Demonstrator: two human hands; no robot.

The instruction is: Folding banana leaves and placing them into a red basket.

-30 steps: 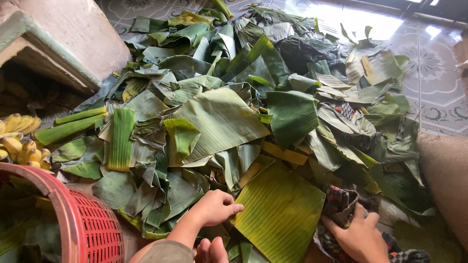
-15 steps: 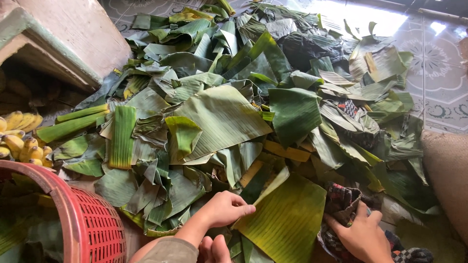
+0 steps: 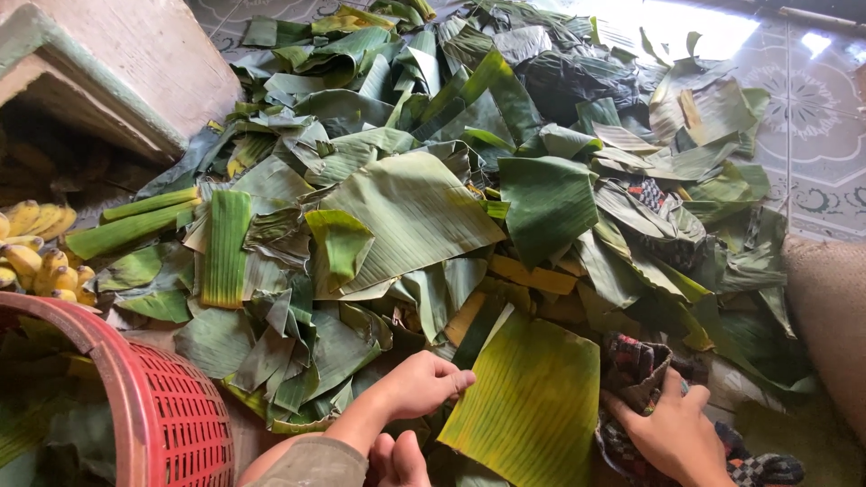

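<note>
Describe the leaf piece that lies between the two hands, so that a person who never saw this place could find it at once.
Start at the red basket in the near left corner and go right, past the left hand, along the near edge of the leaf pile. There lies a flat, roughly rectangular leaf piece, with the right hand on a checked cloth beside it. It is bright yellow-green and smooth; its neighbours are darker and crumpled.

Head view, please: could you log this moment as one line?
left hand: on flat green-yellow banana leaf piece | right hand: on checked cloth | red plastic basket left
</note>
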